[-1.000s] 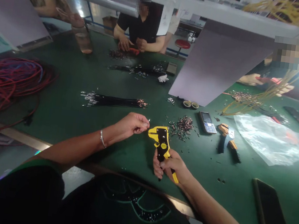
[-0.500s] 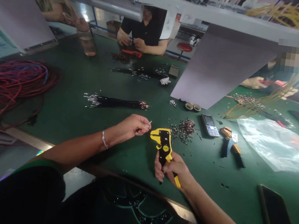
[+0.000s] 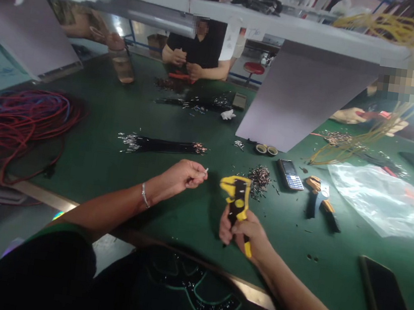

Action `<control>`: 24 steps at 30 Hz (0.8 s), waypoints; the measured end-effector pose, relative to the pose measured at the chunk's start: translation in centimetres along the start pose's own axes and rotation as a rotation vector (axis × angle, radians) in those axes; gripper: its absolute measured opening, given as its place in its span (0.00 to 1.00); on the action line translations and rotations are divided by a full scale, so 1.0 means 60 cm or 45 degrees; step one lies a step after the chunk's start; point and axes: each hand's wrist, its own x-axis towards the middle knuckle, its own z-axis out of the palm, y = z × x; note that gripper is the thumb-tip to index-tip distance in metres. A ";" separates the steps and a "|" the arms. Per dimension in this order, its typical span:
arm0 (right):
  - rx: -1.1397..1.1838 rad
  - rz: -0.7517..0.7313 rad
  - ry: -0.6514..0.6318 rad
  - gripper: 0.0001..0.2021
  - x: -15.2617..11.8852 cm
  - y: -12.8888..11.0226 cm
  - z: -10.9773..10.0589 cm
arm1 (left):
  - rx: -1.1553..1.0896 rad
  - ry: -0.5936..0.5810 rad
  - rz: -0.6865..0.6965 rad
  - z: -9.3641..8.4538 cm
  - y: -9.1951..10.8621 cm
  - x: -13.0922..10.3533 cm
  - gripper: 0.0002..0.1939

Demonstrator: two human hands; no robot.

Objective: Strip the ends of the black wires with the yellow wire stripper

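Observation:
Over the green table, my left hand pinches a tiny pale piece whose tip shows past the fingertips. My right hand is wrapped round the handles of a yellow-and-black wire stripper, its head up and its jaws apart from my left hand. Behind the stripper lies a pile of small dark and coppery bits. A bundle of black wires with shiny ends lies beyond my left hand.
Red and blue cable coils lie at left. On the right are a keypad phone, orange-handled pliers, a plastic bag and a dark smartphone. A white panel stands behind. Two people work across the table.
My right hand has drawn the stripper to the right, away from my left hand. My left hand keeps its pinch and has barely moved. The view has shifted slightly.

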 end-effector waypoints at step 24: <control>-0.122 -0.054 -0.132 0.17 0.015 -0.005 -0.026 | -0.498 -0.076 0.009 -0.002 0.003 0.000 0.05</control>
